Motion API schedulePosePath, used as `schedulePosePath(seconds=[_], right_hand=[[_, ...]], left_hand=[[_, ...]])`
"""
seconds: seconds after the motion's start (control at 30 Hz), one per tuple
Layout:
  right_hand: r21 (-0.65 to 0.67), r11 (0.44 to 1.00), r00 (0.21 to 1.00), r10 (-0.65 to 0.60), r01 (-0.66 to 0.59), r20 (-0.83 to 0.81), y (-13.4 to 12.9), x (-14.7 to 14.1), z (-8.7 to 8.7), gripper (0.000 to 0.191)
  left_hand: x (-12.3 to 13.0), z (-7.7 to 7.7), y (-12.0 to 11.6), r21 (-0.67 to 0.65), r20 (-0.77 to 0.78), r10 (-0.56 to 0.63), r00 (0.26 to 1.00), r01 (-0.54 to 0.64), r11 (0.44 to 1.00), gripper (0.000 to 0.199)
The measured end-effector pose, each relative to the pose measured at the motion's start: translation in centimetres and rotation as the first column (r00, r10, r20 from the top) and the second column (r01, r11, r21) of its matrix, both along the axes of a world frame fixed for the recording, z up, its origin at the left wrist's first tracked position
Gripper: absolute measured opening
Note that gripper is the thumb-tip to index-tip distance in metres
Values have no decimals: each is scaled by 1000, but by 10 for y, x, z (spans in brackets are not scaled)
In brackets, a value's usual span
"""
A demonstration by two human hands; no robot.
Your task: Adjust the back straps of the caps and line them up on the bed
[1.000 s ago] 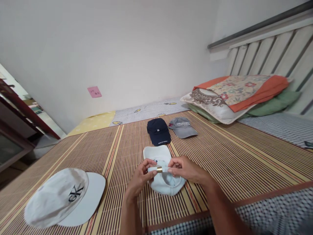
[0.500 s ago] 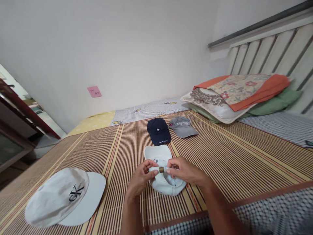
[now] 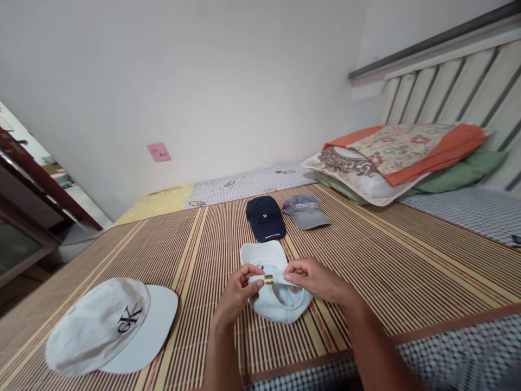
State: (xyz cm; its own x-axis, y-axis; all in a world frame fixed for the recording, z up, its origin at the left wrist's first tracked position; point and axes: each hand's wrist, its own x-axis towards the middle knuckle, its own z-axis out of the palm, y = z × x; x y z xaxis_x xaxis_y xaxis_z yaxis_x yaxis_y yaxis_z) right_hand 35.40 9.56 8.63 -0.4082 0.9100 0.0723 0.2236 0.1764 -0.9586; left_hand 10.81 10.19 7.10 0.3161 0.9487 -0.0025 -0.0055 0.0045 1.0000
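Observation:
A pale blue baseball cap (image 3: 264, 305) lies on the striped bamboo mat in front of me, its brim pointing away. My left hand (image 3: 240, 290) pinches the cap's back strap just left of its brass buckle (image 3: 269, 279). On the buckle's other side, my right hand (image 3: 311, 278) pinches the strap between thumb and fingers. The strap is held up over the opening at the back of the cap. Just beyond the brim sits a navy cap (image 3: 264, 212), with a grey cap (image 3: 307, 212) touching or close to its right side.
A large white cap (image 3: 97, 326) with dark letters lies at the left on the bamboo mat (image 3: 203, 244). Stacked pillows (image 3: 366, 168) rest at the back right by a white slatted headboard (image 3: 459, 87). A pink note (image 3: 158, 152) is stuck to the wall.
My right hand has shifted slightly right and up along the strap, away from the buckle. My left hand keeps its pinch. The view has moved a little.

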Motion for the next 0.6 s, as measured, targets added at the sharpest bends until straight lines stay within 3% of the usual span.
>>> schedulePosePath(seconds=[0.37,0.6], right_hand=[[-44,998,999,46,-46,-7,2,-2,-9,20],[-19,997,995,80,-79,54,1,-1,-4,27]], left_hand=[[-10,-8,2,11,-187,-81,979,85,996,39],[-29,1,-5,32,-12,-72,997,72,997,36]])
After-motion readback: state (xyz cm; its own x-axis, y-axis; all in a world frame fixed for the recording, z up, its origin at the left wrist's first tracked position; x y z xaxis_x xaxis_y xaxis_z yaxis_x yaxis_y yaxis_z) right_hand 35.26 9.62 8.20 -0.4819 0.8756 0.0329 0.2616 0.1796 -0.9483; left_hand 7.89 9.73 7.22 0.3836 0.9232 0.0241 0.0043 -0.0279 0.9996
